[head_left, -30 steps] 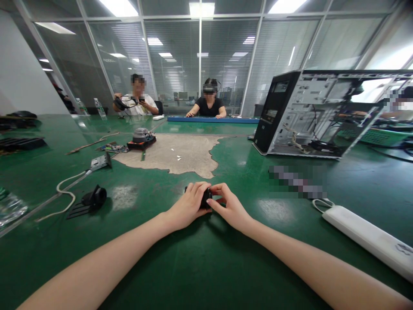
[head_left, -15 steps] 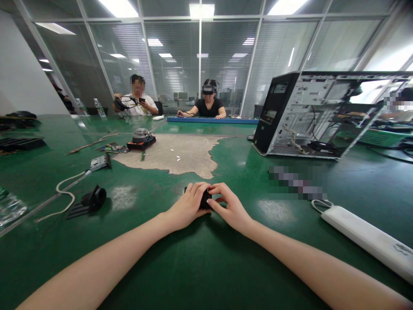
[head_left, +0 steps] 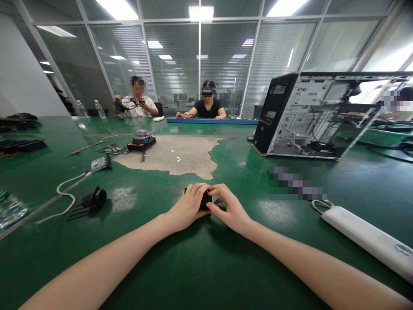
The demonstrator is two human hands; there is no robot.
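A small black block-like part (head_left: 205, 201) lies between my hands just above or on the green tabletop (head_left: 206, 258); its kind cannot be made out. My left hand (head_left: 190, 204) is wrapped over it from the left, fingers bent across the top. From the right, my right hand (head_left: 227, 203) pinches the part's right side between thumb and fingertips. Much of the part is hidden under the left fingers. To the left, a black plastic piece with a round duct (head_left: 94, 200) lies apart from both hands.
An opened computer case (head_left: 277, 116) stands back right. A white power strip (head_left: 368, 237) lies at right. Left are a metal bracket (head_left: 100, 162), a cooler with a round grey top (head_left: 142, 137) and a bottle (head_left: 11, 209). Two people sit across the table, behind a blue bar (head_left: 211, 121).
Both hands keep nearly the same hold on the black part. The view has shifted very slightly.
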